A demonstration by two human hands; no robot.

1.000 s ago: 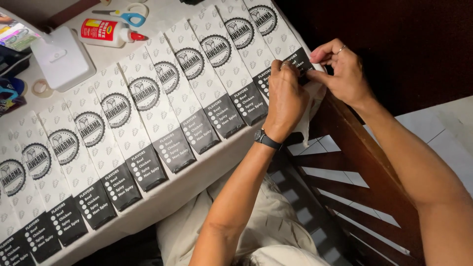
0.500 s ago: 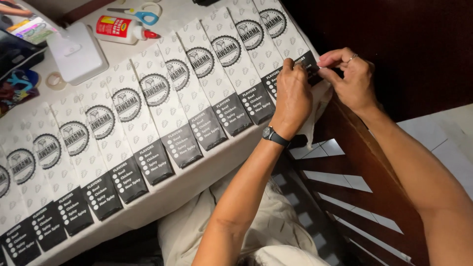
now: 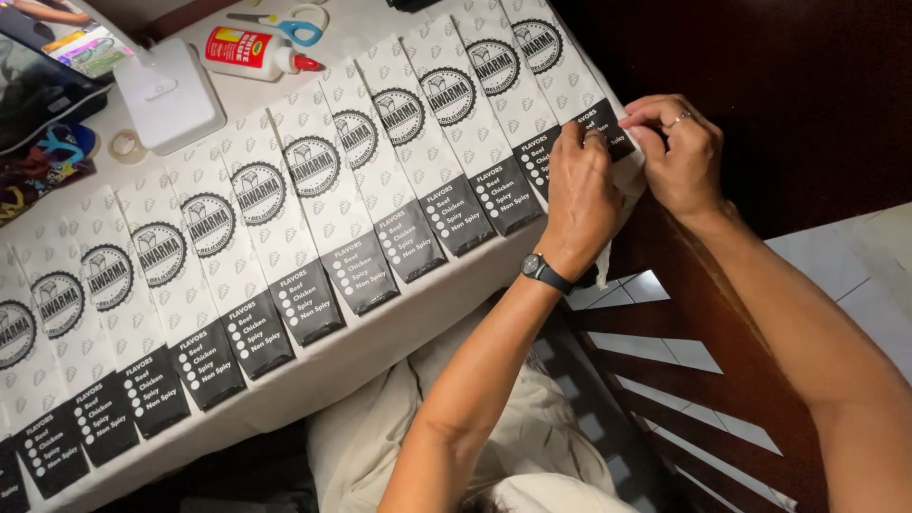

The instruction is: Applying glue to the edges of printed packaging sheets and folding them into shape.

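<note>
while both of our hands meet at the far right end of the table, our left hand (image 3: 581,195) lies flat with its fingers pressed down on the black bottom panel of the last paper sleeve (image 3: 556,66), and our right hand (image 3: 676,152) pinches the outer edge of that same panel between thumb and curled fingers, just beside the left. a white strip of paper hangs down below the left wrist, past the watch (image 3: 545,273), over the table's front edge; we cannot tell whether it belongs to the sleeve or is a loose backing.

we judge the sleeve to be very light, thin and floppy, easy to crease or tear at a fold, and likely to slide on the white table cover (image 3: 380,342) unless one hand pins it. the best hold looks to be at the edges and corners of the dark panel, with flat fingers rather than nails, so the print stays smooth.

outward from the hands, a row of sleeves (image 3: 313,199) lies side by side and overlapping along the front edge, running to the left corner. near the back edge sit a glue bottle (image 3: 249,54), blue-handled scissors (image 3: 285,23) and a white box (image 3: 176,93). a dark wooden chair (image 3: 703,351) stands just beside the table's right end.
</note>
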